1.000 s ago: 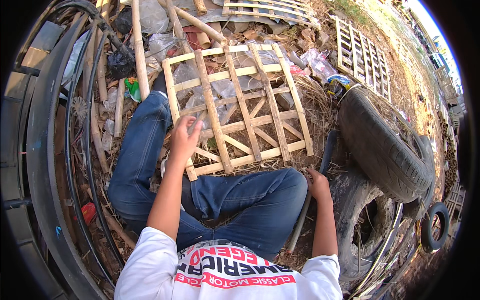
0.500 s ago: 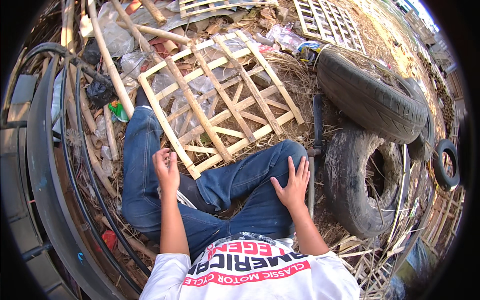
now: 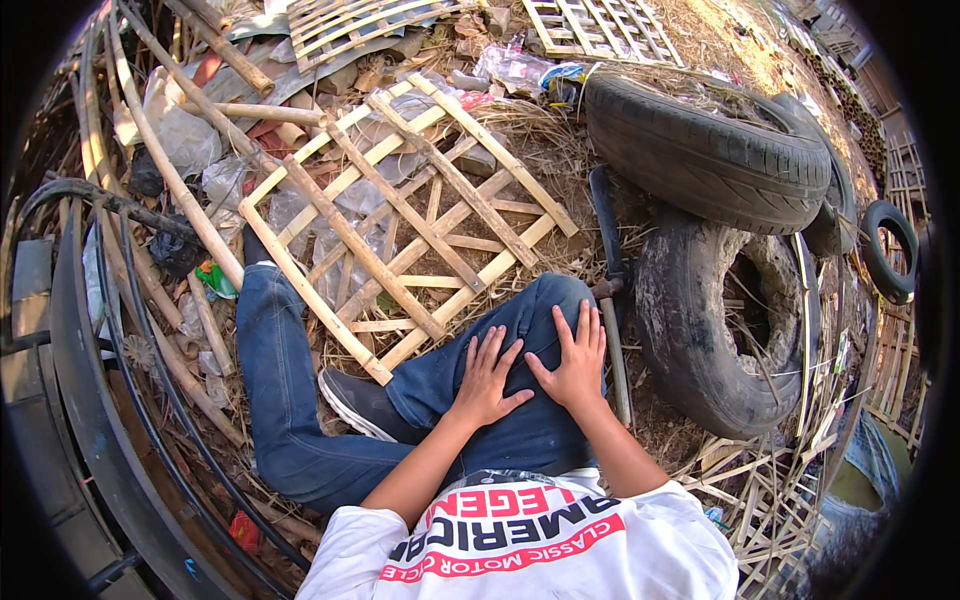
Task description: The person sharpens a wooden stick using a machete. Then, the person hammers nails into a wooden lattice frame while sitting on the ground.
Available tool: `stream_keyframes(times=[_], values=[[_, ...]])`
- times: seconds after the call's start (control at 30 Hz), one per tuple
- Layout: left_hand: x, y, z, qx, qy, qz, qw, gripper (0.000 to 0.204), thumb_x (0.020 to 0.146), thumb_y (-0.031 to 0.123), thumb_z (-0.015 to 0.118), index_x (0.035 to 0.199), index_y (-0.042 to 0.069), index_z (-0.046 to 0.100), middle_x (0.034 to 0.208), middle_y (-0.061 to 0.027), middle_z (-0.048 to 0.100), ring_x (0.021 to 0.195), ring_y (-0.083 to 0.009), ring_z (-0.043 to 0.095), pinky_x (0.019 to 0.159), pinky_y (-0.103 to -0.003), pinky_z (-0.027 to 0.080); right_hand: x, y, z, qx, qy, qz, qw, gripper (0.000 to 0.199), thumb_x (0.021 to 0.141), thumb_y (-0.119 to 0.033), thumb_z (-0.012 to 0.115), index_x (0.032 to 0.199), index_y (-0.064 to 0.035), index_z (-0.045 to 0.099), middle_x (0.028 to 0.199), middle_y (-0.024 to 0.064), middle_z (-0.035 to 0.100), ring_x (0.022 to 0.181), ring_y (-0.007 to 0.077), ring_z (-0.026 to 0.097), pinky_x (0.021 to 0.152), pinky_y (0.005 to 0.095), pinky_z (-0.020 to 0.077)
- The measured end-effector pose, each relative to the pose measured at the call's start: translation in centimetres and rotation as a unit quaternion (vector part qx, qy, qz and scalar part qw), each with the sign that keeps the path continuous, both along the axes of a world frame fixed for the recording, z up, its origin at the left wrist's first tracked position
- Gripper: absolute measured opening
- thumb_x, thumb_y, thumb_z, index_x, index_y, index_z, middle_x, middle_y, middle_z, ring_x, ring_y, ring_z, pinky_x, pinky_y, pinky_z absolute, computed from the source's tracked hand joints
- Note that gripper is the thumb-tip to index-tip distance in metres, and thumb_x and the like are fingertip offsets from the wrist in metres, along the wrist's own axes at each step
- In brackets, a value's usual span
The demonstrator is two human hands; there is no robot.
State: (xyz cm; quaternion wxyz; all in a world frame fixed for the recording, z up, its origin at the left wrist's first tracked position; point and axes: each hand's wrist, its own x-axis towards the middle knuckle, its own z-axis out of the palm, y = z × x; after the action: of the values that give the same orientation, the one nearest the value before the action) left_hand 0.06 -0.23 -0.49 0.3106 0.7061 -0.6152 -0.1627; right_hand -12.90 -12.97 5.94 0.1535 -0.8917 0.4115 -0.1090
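My left hand (image 3: 487,380) lies open on my bent right leg in blue jeans (image 3: 430,395), fingers spread. Beside it, my right hand (image 3: 572,360) rests flat near the knee, also open. Neither hand holds anything. A square lattice panel of wooden or bamboo slats (image 3: 362,247) lies just beyond my legs, apart from both hands. Its nearest corner sits close to my dark shoe (image 3: 355,400). To the right of my knee are a dark flat bar (image 3: 605,225) and a grey rod (image 3: 616,360); whether they are one tool I cannot tell.
Worn tyres (image 3: 710,150) are piled on the right, one standing low (image 3: 680,330). Bamboo poles (image 3: 165,170) and plastic scraps litter the left, behind a black metal frame (image 3: 85,400). More lattice panels (image 3: 600,30) lie at the back. Slat pieces (image 3: 745,510) cover the lower right.
My left hand has moved right, from near the lattice panel's corner down onto my right leg. My right hand stays on the knee. The view has shifted a little.
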Motion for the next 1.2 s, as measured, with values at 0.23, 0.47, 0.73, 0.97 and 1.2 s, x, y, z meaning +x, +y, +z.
stream_keyframes(times=[0.23,0.47,0.73,0.97,1.2], values=[[0.2,-0.2,-0.5,0.013,0.003,-0.018,1.0,0.093,0.081,0.071,0.051,0.149,0.012,0.027,0.155,-0.0223,0.017,0.144,-0.0396,0.014,0.114,-0.058,0.006,-0.2,-0.4,-0.3,0.013,-0.015,-0.004,1.0,0.083,0.072,-0.045,0.074,0.143,-0.0171,0.042,0.152,0.0272,0.022,0.14,0.0465,0.02,0.109,0.0601,0.0211],[0.4,-0.2,-0.5,0.023,0.014,-0.021,0.999,0.101,0.077,0.08,0.045,0.151,0.015,0.023,0.156,-0.0222,0.015,0.145,-0.0389,0.013,0.114,-0.06,0.005,-0.5,-0.7,-0.9,0.021,-0.037,-0.003,0.999,0.081,0.072,-0.047,0.073,0.142,-0.0195,0.044,0.151,0.0272,0.023,0.139,0.0469,0.021,0.108,0.0618,0.0211],[0.8,-0.4,-0.1,0.04,0.011,-0.032,0.999,0.099,0.079,0.079,0.041,0.15,0.011,0.025,0.155,-0.0229,0.017,0.144,-0.0385,0.014,0.114,-0.059,0.005,-3.9,-1.9,-1.4,0.152,-0.311,-0.059,0.937,0.051,0.077,-0.023,0.074,0.124,-0.008,0.059,0.138,0.0218,0.045,0.128,0.0397,0.044,0.104,0.0449,0.0373],[0.8,-0.3,-0.1,0.052,0.005,-0.038,0.998,0.104,0.078,0.083,0.035,0.151,0.009,0.023,0.155,-0.0231,0.015,0.145,-0.0382,0.012,0.115,-0.057,0.004,-12.7,-3.1,-4.3,0.238,0.178,-0.194,0.935,0.048,0.082,-0.021,0.067,0.123,-0.0016,0.05,0.105,0.0234,0.064,0.102,0.0399,0.061,0.089,0.0473,0.0461],[0.4,-0.1,0.1,0.064,0.016,-0.034,0.997,0.104,0.077,0.084,0.034,0.151,0.012,0.022,0.156,-0.023,0.014,0.145,-0.0386,0.012,0.114,-0.058,0.003,-12.4,-2.5,-7.8,0.307,-0.091,-0.219,0.922,0.048,0.087,-0.019,0.063,0.127,0.0025,0.049,0.105,0.0297,0.064,0.102,0.0411,0.063,0.088,0.0438,0.0484]])
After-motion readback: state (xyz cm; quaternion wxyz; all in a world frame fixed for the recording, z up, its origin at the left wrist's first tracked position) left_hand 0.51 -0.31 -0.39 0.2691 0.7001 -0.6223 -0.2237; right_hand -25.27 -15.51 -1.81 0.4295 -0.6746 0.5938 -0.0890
